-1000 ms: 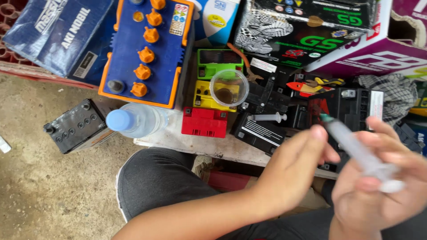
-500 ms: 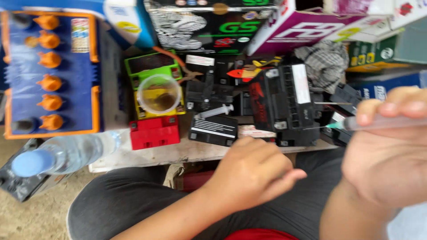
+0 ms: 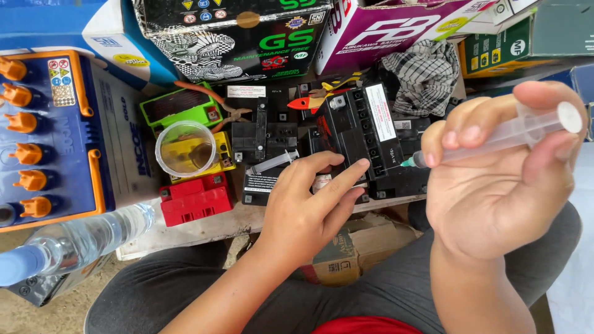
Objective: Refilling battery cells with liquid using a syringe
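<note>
Syringe [image 3: 495, 135] first: it lies crosswise in the right hand [image 3: 495, 185], barrel gripped between fingertip and thumb, the thumb set near the plunger's flat end at the right, the green-hubbed needle pointing left toward the black battery [image 3: 365, 133] that stands tilted at the middle of the bench [image 3: 204, 226]. The left hand [image 3: 309, 204] reaches forward, its fingers [image 3: 346, 176] stretched out and resting against the battery's near face, not clenched round anything, steadying it as far as can be told. A second syringe [image 3: 272, 162] lies flat on the smaller black batteries just left of that hand. Farther left sit a clear plastic cup [image 3: 184, 148] with a little dark liquid on a yellow battery, a red battery [image 3: 197, 199] near it, a large blue battery with orange caps [image 3: 43, 136], and a water bottle [image 3: 68, 244] lying at the near left. A checked cloth [image 3: 424, 74] is bunched at the far right. Judging by the pose, the needle is being lined up with the battery's top; that calls for a steady, small approach.
</note>
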